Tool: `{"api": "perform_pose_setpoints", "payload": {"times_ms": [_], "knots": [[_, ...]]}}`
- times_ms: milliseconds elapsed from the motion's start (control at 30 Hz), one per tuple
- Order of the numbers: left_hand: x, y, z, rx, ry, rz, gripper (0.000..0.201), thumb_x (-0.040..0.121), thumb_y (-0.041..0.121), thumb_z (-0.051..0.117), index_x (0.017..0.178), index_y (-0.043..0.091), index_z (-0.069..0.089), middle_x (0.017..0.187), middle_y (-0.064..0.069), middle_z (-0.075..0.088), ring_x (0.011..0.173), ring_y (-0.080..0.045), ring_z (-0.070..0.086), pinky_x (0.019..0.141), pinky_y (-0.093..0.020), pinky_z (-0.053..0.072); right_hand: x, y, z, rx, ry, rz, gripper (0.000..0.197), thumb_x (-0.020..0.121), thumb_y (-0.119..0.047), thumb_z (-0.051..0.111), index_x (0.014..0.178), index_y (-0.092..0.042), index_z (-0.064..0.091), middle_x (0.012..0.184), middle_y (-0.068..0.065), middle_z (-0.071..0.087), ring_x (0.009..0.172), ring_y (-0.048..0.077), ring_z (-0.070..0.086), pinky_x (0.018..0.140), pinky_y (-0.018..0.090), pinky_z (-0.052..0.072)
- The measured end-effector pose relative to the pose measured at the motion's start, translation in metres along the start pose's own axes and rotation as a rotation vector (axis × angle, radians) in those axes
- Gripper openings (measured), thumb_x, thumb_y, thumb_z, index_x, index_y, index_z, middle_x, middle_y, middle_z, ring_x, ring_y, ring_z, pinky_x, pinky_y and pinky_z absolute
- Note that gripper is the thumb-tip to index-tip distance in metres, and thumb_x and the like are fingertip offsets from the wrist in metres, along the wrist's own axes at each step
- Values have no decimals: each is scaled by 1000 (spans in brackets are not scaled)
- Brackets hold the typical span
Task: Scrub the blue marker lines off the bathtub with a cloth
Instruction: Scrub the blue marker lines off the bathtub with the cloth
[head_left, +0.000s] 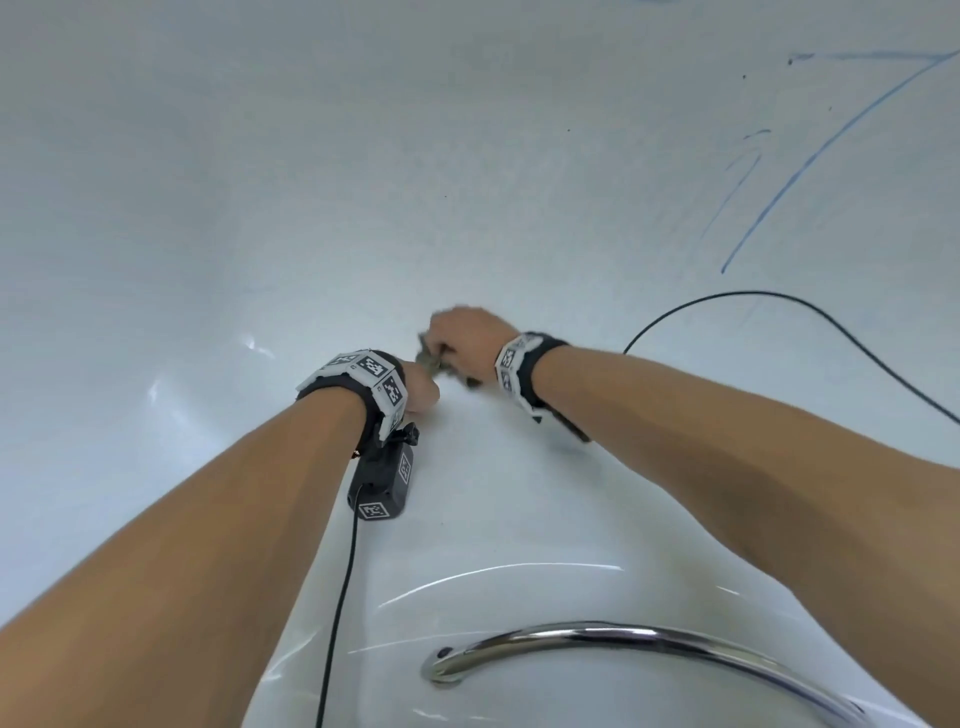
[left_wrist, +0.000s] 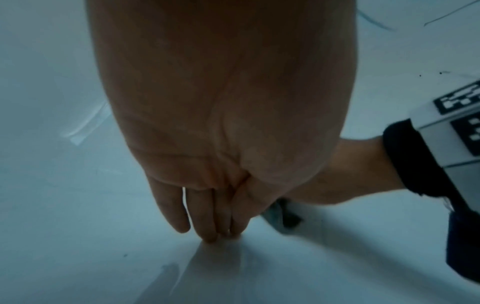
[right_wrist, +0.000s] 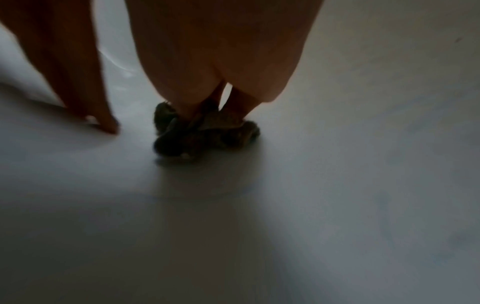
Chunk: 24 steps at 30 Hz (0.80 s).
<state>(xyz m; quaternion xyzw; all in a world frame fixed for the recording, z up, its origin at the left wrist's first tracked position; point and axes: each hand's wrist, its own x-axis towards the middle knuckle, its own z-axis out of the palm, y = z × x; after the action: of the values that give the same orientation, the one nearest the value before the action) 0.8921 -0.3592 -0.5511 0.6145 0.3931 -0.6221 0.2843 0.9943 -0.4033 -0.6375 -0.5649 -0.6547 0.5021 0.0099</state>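
Note:
Both of my hands reach down to the floor of the white bathtub. My right hand pinches a crumpled dark grey-green cloth against the tub floor. In the right wrist view its fingers curl into the cloth. Just beside it, my left hand holds nothing; its straight fingers touch the tub surface next to the cloth. Blue marker lines run diagonally on the tub wall at the upper right, well away from both hands, with fainter strokes beside them.
A curved chrome grab handle sits on the near rim of the tub. A black cable loops across the tub to the right of my right arm. Another cable hangs from my left wrist camera.

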Motion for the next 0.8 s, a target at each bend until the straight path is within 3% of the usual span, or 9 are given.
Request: {"api": "perform_pose_setpoints", "payload": {"times_ms": [100,200,300,400,500,567,667,733,800], "knots": [[-9,-2,0,-96,-7,2,22,102,21,46,83,12,51,77,-3,51,64,-12,47,57,-21,38,5,-11,16,101,-115,-10,35,80,-8,61,59,-33,48,69,-17,51,75,15,54,70,27,46],[-19,0,-5,-185,-140,-26,29,104,13,44,75,11,46,70,-1,43,59,-9,39,40,-11,36,4,-15,12,209,-194,31,30,73,-6,64,51,-27,59,56,-11,59,62,19,59,64,27,51],[-28,4,-8,-218,-196,-10,33,103,8,44,71,11,45,69,-2,41,59,-10,38,33,-8,33,-12,-17,10,241,-261,-4,17,72,-8,67,65,-23,71,65,-5,68,67,22,67,66,32,59],[-28,18,-7,-182,-182,-4,15,100,8,52,91,4,63,90,-5,62,79,-14,56,42,-8,41,-41,0,5,229,-274,-50,15,73,-8,62,71,-21,70,70,-4,70,68,19,68,67,35,60],[-33,44,-8,-123,-189,15,26,101,11,49,119,2,65,128,-7,65,99,-16,61,56,-15,45,-81,34,0,179,-286,-89,14,73,-6,58,64,-18,60,60,-10,61,59,8,63,64,39,58],[-34,68,-10,-74,-208,44,26,101,12,46,116,6,67,129,-6,65,98,-16,62,59,-18,46,-114,63,-7,91,-283,-80,12,74,-6,56,66,-15,55,64,-11,57,62,10,59,66,38,55],[-35,105,-12,41,-223,108,31,101,16,51,127,4,63,118,-6,68,93,-19,56,75,-24,46,-165,117,-16,-1,-278,103,8,76,-18,50,70,-19,53,80,0,65,70,23,62,69,36,54],[-31,130,-13,81,-204,162,34,99,19,57,130,6,61,120,-4,67,102,-21,59,89,-28,48,-191,153,-21,-95,-258,198,17,89,-18,50,92,-20,66,105,7,67,91,26,63,81,34,51],[-29,158,-11,-23,-227,187,29,102,19,52,125,4,61,122,-3,61,115,-23,59,91,-27,46,-211,180,-26,-124,-219,229,28,97,-21,45,117,-18,64,122,8,59,112,28,55,93,36,44]]}}
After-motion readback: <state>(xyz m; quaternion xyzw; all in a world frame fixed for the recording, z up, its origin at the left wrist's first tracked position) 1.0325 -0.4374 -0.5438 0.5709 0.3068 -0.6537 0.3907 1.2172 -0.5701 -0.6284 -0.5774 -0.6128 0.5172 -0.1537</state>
